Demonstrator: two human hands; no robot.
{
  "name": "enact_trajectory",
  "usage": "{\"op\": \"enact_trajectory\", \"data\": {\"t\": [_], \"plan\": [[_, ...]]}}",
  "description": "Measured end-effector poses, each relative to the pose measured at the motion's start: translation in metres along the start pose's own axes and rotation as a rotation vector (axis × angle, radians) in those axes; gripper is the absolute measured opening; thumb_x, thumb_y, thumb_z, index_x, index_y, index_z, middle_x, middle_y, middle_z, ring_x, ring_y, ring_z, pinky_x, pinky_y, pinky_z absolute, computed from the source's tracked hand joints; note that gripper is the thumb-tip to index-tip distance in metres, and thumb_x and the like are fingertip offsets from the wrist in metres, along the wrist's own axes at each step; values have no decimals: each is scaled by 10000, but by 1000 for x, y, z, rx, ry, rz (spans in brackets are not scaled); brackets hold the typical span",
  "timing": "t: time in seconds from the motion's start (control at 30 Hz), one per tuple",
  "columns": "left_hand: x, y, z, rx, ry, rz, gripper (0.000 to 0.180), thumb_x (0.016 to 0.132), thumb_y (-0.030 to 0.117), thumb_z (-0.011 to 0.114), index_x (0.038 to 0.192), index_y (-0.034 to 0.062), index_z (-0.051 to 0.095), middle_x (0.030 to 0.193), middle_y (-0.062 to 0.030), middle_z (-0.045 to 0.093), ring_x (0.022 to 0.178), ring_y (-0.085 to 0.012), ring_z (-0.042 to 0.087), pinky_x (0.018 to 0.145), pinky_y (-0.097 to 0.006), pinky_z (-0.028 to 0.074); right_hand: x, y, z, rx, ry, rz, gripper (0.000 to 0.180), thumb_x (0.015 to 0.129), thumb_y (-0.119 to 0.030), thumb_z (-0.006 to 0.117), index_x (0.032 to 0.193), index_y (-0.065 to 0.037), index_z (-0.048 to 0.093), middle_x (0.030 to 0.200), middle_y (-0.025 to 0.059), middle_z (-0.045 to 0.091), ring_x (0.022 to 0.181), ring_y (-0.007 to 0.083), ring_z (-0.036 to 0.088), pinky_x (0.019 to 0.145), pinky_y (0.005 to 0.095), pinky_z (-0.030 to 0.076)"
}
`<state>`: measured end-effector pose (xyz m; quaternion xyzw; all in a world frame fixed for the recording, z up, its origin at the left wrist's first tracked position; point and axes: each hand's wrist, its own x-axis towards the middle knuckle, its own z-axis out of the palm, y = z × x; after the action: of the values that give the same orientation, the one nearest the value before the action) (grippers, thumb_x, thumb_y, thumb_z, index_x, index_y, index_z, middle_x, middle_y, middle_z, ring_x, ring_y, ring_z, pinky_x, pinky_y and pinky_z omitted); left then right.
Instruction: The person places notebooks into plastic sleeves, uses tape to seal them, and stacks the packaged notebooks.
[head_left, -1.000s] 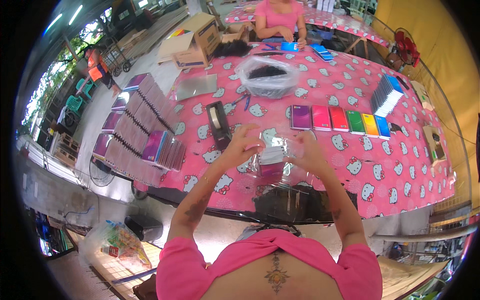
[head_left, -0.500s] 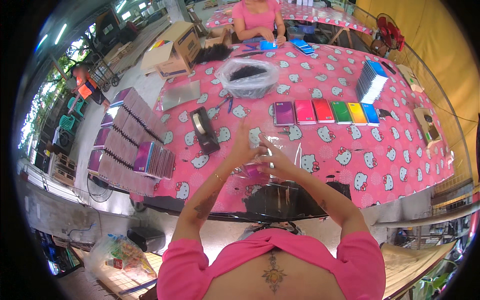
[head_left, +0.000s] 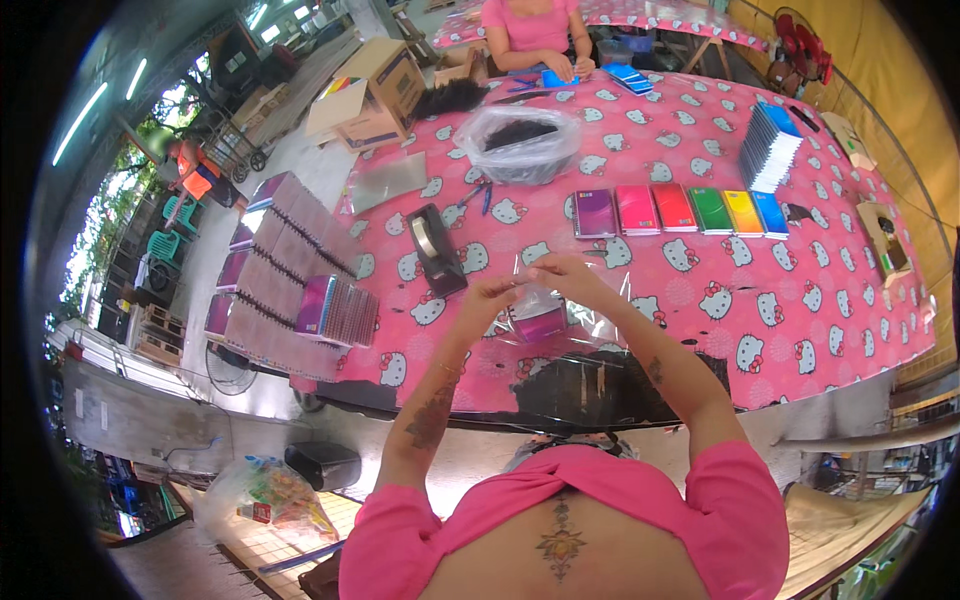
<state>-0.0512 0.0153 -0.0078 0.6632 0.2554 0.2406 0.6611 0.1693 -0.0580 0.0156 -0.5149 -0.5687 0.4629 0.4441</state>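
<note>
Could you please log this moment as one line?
left hand: on clear bag | right hand: on bag top | tape dispenser: left of hands

Both forearms come up from the near edge and converge toward the middle, elbows spread wide and bent, so the arms form a narrow arch. The left hand (head_left: 492,293) is raised at the left of the meeting point, its fingers curled in and pinched together at the tips, the wrist bent slightly inward. The right hand (head_left: 562,270) sits just beside it, a little farther out, with the fingers folded and the thumb pressed toward them in a pinch. The two hands nearly touch at the fingertips. A dark tattoo marks the left forearm, and a smaller one shows on the right forearm. Pink sleeves cover both upper arms.
</note>
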Motion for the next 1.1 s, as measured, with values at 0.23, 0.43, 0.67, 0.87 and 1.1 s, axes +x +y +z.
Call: {"op": "enact_trajectory", "data": {"t": [0.23,0.43,0.67,0.87,1.1], "plan": [[-15,24,15,479,183,272,203,924,55,649,1099,-32,707,1025,-72,720,907,-110,638,786,-263,512,-25,-8,-8,-379,-49,-395,779,785,-470,799,1371,-33,532,1243,182,608,1125,283,599,963,390,469],[-9,25,20,107,136,248,424,938,140,653,1323,-16,566,1282,-107,633,1110,-137,598,928,-321,474,-33,-12,-7,-318,-177,-236,945,704,-401,868,1463,-55,423,1354,181,541,1293,326,477,1096,424,365],[-30,43,30,1046,3,451,481,848,147,717,1279,-12,575,1308,-183,602,1220,-365,569,1022,-456,441,-34,3,-3,-600,19,-654,424,709,-225,821,1082,-88,673,1101,74,632,1073,304,579,927,409,457],[-30,43,24,1030,35,430,336,795,116,746,1116,31,691,1231,-173,642,1146,-323,614,909,-401,492,-31,-6,4,-601,33,-617,228,763,-140,762,961,-89,660,898,63,636,913,285,601,803,420,471],[-5,59,29,781,143,159,308,842,204,718,1116,64,707,847,-156,723,793,-298,717,712,-388,541,-33,-17,24,-489,161,-238,334,804,-102,729,1097,-53,577,899,130,633,923,353,602,783,444,478]]}}
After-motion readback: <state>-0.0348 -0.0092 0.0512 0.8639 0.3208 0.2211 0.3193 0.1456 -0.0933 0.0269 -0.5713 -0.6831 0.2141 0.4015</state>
